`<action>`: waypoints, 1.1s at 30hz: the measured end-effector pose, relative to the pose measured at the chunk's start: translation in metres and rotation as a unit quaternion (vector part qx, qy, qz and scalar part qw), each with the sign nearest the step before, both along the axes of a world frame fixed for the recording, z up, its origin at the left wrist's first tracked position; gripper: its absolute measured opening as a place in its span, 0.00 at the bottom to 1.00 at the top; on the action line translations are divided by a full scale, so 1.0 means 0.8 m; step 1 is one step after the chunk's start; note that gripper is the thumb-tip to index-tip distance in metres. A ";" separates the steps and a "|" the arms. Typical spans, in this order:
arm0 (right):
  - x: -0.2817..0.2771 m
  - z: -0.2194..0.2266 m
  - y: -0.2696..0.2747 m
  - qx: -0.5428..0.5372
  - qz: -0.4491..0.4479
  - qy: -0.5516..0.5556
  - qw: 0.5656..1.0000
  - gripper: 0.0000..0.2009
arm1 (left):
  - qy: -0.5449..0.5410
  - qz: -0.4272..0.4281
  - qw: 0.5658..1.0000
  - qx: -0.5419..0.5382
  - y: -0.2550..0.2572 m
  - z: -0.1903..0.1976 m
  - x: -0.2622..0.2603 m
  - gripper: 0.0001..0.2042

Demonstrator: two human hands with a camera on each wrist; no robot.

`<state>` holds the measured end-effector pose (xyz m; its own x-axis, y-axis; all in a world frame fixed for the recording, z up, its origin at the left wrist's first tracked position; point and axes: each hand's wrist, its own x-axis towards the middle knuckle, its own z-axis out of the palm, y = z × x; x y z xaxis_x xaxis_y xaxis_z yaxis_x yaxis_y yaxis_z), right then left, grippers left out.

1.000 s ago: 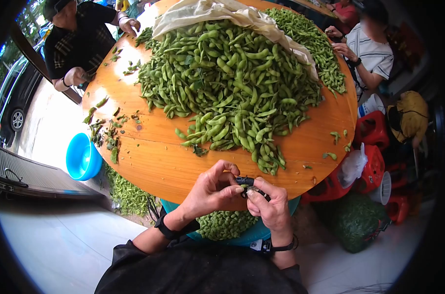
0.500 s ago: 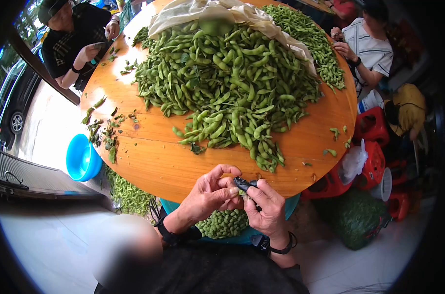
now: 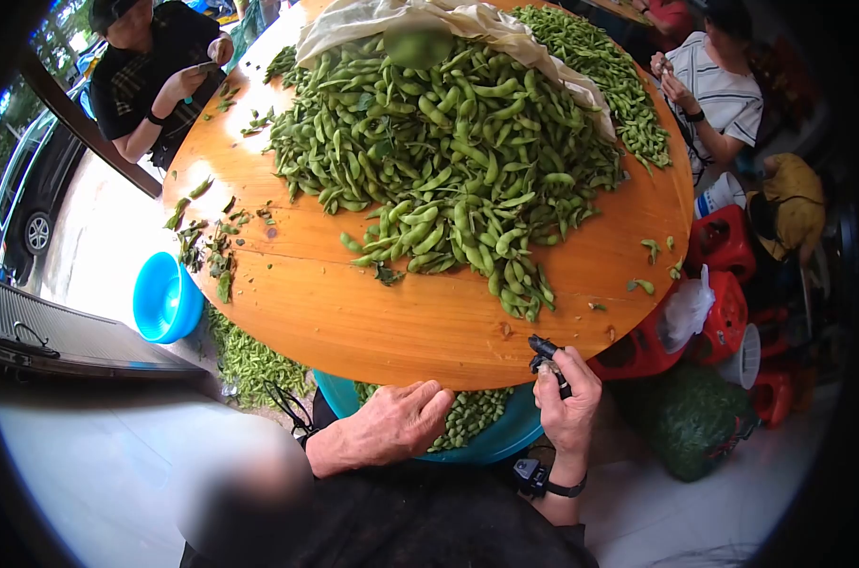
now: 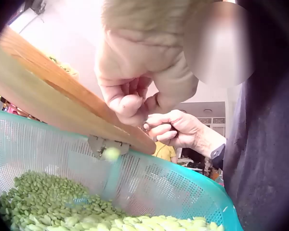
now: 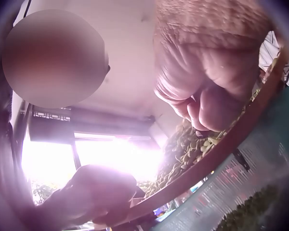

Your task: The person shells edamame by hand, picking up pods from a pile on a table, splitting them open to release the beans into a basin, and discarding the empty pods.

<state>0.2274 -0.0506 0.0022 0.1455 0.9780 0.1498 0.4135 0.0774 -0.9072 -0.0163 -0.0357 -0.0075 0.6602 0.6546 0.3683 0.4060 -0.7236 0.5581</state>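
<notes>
My left hand (image 3: pixel 401 419) hangs over the blue-green basket (image 3: pixel 519 437) at the table's near edge, its fingers curled in. Below it in the left wrist view, a blurred green bean (image 4: pixel 111 154) is in the air. Shelled beans (image 4: pixel 48 192) cover the basket's bottom. The right hand (image 3: pixel 569 402) is raised at the table edge, apart from the left, with fingers bent and black wrapping (image 3: pixel 542 346) at a fingertip. Whether it pinches anything I cannot tell. In front of both hands lies a large heap of green soybean pods (image 3: pixel 448 142).
A pale cloth (image 3: pixel 354 28) lies over the heap's far side. Leaf scraps (image 3: pixel 216 246) litter the wooden table's (image 3: pixel 306 312) left. A blue basin (image 3: pixel 167 298) stands on the floor at left, red stools (image 3: pixel 723 312) at right. Two people (image 3: pixel 150 76) sit across the table.
The hands were together over a pod and have parted: the left moved down over the basket, the right moved off to the right. A bean has come away below the left hand.
</notes>
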 end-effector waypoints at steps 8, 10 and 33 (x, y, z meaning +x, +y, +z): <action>-0.032 0.002 -0.002 0.020 0.077 -0.004 0.997 0.08 | -0.235 0.080 0.900 -0.359 0.005 -0.002 0.001 0.07; -0.042 0.005 0.003 0.026 0.089 -0.003 0.996 0.09 | -0.310 0.074 0.806 -0.499 0.007 0.009 0.001 0.04; 0.083 -0.004 -0.002 0.102 -0.289 -0.299 0.904 0.09 | -0.064 0.334 0.940 0.032 0.129 -0.006 0.002 0.06</action>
<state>0.2939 -0.0522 -0.0010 0.4567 0.7072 0.5397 0.8502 -0.1682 -0.4990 -0.0144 0.0675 -0.0124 0.0565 0.8812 0.4693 0.7138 -0.3643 0.5981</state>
